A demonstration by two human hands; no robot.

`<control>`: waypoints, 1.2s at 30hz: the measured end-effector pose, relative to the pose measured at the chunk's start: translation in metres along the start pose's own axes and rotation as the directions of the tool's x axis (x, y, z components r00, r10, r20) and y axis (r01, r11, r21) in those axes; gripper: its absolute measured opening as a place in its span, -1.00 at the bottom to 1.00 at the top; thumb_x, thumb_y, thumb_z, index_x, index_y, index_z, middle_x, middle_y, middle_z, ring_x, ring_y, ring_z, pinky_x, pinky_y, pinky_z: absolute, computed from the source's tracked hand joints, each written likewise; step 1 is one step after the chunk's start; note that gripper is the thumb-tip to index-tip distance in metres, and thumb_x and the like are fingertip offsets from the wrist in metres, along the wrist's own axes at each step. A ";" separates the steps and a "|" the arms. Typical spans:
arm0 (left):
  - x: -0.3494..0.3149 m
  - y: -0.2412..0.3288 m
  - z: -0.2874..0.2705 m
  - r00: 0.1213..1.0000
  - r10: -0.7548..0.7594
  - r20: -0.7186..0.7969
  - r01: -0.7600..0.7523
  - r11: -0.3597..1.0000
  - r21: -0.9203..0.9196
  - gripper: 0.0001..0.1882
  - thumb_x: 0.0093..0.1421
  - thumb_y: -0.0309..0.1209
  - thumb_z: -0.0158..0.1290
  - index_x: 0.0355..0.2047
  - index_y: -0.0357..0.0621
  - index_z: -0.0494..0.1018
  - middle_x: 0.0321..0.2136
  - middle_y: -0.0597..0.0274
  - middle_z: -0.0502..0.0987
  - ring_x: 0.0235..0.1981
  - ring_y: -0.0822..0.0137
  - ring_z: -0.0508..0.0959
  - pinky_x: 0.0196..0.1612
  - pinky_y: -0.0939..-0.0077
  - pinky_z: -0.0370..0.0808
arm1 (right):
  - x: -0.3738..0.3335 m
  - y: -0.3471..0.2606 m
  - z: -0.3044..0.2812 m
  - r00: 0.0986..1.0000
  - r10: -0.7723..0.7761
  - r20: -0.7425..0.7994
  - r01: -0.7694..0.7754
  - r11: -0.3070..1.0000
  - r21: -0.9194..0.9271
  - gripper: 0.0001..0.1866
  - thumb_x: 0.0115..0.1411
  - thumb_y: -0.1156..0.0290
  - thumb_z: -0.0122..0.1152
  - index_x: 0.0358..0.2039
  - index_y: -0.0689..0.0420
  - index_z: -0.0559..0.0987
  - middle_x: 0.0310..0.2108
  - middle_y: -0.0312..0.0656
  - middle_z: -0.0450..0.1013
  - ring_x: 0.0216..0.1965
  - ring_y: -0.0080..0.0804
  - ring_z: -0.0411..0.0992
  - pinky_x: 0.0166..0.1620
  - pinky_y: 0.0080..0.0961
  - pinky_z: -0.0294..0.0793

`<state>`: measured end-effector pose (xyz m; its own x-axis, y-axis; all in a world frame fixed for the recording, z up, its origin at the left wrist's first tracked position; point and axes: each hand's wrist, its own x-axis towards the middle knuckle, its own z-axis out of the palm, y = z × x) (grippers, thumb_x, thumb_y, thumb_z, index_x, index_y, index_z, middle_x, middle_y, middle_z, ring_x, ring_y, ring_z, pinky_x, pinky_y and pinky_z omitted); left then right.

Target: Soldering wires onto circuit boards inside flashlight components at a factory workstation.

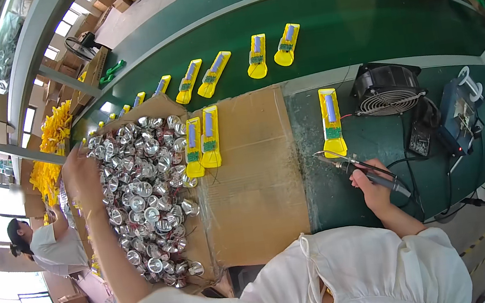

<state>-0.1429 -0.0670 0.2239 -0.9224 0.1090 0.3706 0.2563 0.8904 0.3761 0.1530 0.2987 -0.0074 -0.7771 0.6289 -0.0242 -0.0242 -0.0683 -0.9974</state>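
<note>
While your right hand grips the soldering iron near the yellow casing on the green bench, your left hand is beside the silver reflectors, its finger spacing impossible to tell

A heap of lamp reflectors lay at the left, with two flashlight housings side by side at its right edge, near a cardboard sheet. Right of the sheet, a single housing lay on the workbench, a soldering iron at its near end, an axial fan and a solder spool farther right. Behind the workbench, a row of housings lay on a conveyor belt.
</note>
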 end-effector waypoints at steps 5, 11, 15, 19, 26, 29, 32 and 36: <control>0.027 0.143 0.238 0.737 0.454 0.501 -0.384 0.891 -0.243 -0.27 -0.02 0.00 0.13 0.16 0.27 0.14 0.25 -0.03 -0.19 0.23 -0.09 -0.01 0.21 0.24 0.07 | -0.001 0.012 -0.010 0.997 -0.070 0.032 0.073 0.992 -0.106 -0.86 -0.02 0.56 0.21 -0.42 0.26 0.45 -0.57 -0.20 0.45 -0.56 -0.58 0.42 -0.48 -0.67 0.41; 0.042 0.230 0.360 0.803 0.113 0.585 -0.162 0.986 0.031 -0.59 0.06 0.05 -0.01 -0.15 0.21 0.47 0.23 0.17 -0.08 0.09 -0.02 0.21 0.09 0.19 0.24 | 0.014 -0.003 -0.011 0.978 -0.137 0.160 0.171 0.960 -0.220 -0.82 -0.08 0.59 0.26 -0.45 0.22 0.44 -0.59 -0.21 0.45 -0.58 -0.58 0.43 -0.50 -0.64 0.39; 0.027 0.214 0.378 0.853 0.244 0.460 -0.269 0.963 -0.012 -0.71 0.15 -0.23 -0.17 -0.27 0.00 0.51 0.14 0.03 0.05 -0.01 -0.13 0.25 0.05 0.14 0.24 | 0.015 0.005 -0.014 0.988 -0.035 0.147 0.058 0.986 -0.154 -0.83 -0.03 0.52 0.26 -0.42 0.20 0.45 -0.54 -0.20 0.45 -0.53 -0.56 0.42 -0.45 -0.62 0.38; -0.037 0.164 0.305 0.883 0.354 0.308 -0.309 0.933 -0.186 -0.84 0.07 -0.40 -0.04 -0.39 -0.11 0.51 0.11 0.01 0.10 -0.11 -0.13 0.30 -0.06 0.17 0.35 | 0.014 0.011 -0.011 0.995 0.073 0.068 -0.070 0.997 -0.046 -0.84 -0.02 0.56 0.23 -0.41 0.21 0.44 -0.55 -0.23 0.43 -0.55 -0.61 0.40 -0.46 -0.64 0.38; -0.197 0.092 0.205 0.937 0.239 0.255 -0.196 0.963 -0.184 -0.97 -0.05 -0.50 0.03 -0.56 -0.19 0.42 0.08 -0.10 0.14 -0.13 -0.12 0.31 -0.08 0.20 0.32 | 0.013 0.012 -0.005 1.000 0.005 0.011 -0.005 1.000 0.000 -0.86 0.09 0.58 0.07 -0.31 0.30 0.40 -0.50 -0.11 0.42 -0.54 -0.53 0.41 -0.45 -0.63 0.44; -0.232 0.087 0.176 0.944 0.219 0.245 -0.169 0.963 -0.209 -0.77 -0.01 -0.34 0.10 -0.35 -0.11 0.37 0.07 -0.12 0.15 -0.11 -0.10 0.30 -0.05 0.11 0.27 | 0.012 0.010 0.001 0.997 -0.063 0.044 0.064 0.998 -0.021 -0.83 0.11 0.49 0.08 -0.30 0.30 0.40 -0.54 -0.14 0.43 -0.58 -0.55 0.38 -0.47 -0.67 0.41; -0.231 0.054 0.150 0.983 0.133 0.123 -0.118 0.985 -0.123 -0.62 -0.06 -0.20 0.16 -0.29 -0.10 0.34 -0.09 -0.02 0.28 -0.11 -0.01 0.31 -0.08 0.12 0.23 | 0.002 0.006 0.004 0.998 -0.046 0.050 0.050 0.996 -0.068 -0.81 0.11 0.46 0.10 -0.30 0.30 0.41 -0.54 -0.15 0.43 -0.57 -0.56 0.37 -0.47 -0.67 0.40; -0.201 -0.015 0.134 0.998 -0.006 -0.064 0.034 0.896 0.443 -0.60 -0.07 -0.09 0.14 -0.34 -0.10 0.41 -0.39 0.18 0.41 -0.26 0.14 0.36 -0.21 0.24 0.23 | -0.009 -0.002 0.011 0.992 -0.034 0.123 0.045 0.995 -0.087 -0.81 0.12 0.45 0.10 -0.30 0.30 0.41 -0.54 -0.15 0.43 -0.56 -0.55 0.39 -0.46 -0.67 0.41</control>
<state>0.0001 -0.0436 0.0298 -0.9035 0.0746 0.4220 0.0697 0.9972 -0.0269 0.1528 0.2844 -0.0043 -0.8472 0.5309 0.0181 -0.0040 0.0276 -0.9996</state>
